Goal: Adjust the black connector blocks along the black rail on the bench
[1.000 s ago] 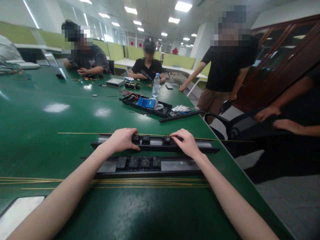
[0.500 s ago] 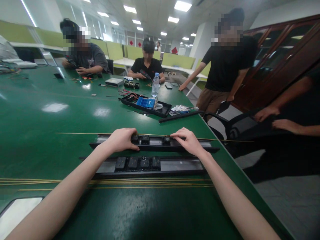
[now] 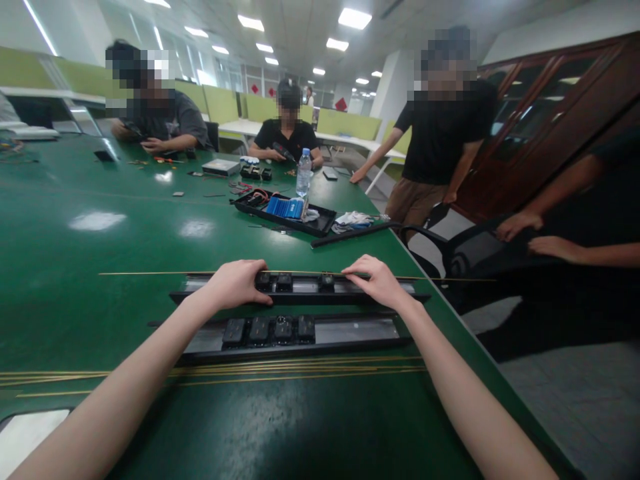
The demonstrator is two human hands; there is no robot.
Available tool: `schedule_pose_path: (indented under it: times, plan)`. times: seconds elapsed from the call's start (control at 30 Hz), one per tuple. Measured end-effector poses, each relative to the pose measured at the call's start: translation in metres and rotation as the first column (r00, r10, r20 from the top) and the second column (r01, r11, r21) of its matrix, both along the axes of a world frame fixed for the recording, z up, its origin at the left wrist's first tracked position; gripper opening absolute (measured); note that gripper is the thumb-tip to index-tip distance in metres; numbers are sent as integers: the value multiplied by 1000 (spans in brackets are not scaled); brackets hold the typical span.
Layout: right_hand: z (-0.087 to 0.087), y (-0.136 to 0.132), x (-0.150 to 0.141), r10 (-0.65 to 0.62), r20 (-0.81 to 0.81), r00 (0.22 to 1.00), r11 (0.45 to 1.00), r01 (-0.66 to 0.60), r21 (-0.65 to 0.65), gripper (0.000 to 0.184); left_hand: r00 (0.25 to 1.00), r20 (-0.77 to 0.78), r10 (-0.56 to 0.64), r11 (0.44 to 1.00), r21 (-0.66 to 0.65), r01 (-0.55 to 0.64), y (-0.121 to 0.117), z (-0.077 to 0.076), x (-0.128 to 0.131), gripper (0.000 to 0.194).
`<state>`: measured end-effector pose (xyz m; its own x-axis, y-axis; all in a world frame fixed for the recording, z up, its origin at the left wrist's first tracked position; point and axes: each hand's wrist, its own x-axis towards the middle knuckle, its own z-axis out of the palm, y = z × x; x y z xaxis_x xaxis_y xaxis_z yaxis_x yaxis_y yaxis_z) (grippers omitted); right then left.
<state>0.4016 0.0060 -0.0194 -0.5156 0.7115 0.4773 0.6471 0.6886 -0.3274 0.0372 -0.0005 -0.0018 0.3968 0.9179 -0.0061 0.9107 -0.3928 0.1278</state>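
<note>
My left hand (image 3: 239, 283) is closed around the far black-edged metal channel (image 3: 300, 300), thumb on its front wall and fingers over the back. Along the channel's back edge lies a long thin brass-coloured rod (image 3: 145, 273), sticking out past both ends. My right hand (image 3: 375, 278) pinches this rod between thumb and fingertips, right of a small black block (image 3: 327, 283) in the channel. More black blocks (image 3: 285, 283) sit beside my left fingers. Nearer me, a second channel (image 3: 355, 332) holds several black blocks (image 3: 259, 330) in a row.
Several loose brass-coloured rods (image 3: 300, 368) lie in front of the near channel. Farther off are a black tray (image 3: 320, 223) with a blue finned part (image 3: 285, 207), a water bottle (image 3: 303, 173) and white gloves (image 3: 354, 221). A chair (image 3: 465, 260) stands by the right edge; people are around the table.
The whole view has shifted slightly, so things appear a little farther left. Both hands keep their grips on the channel and the rod, with no clear movement of either.
</note>
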Motion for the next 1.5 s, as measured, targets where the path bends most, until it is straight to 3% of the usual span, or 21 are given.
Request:
schedule_pose_path:
  times: [0.3,0.5,0.8,1.13,1.5]
  plan:
    - [11,1,33,-101,11,995,986,102,-134,11,1000,-9,15,1000,-11,-16,2,-2,1,74]
    - [19,0,55,-181,110,977,966,198,-165,9,1000,-17,0,1000,1,0,3,-3,0,77]
    - [22,0,74,-274,205,939,946,302,-118,6,1000,-24,-15,1000,13,15,1,-2,1,77]
    - [31,-4,83,-337,202,920,878,385,-284,12,1000,-18,-2,1000,-3,2,2,-1,2,76]
    - [29,-2,103,-402,278,873,836,473,-278,19,1000,-18,0,1000,10,0,2,-3,0,78]
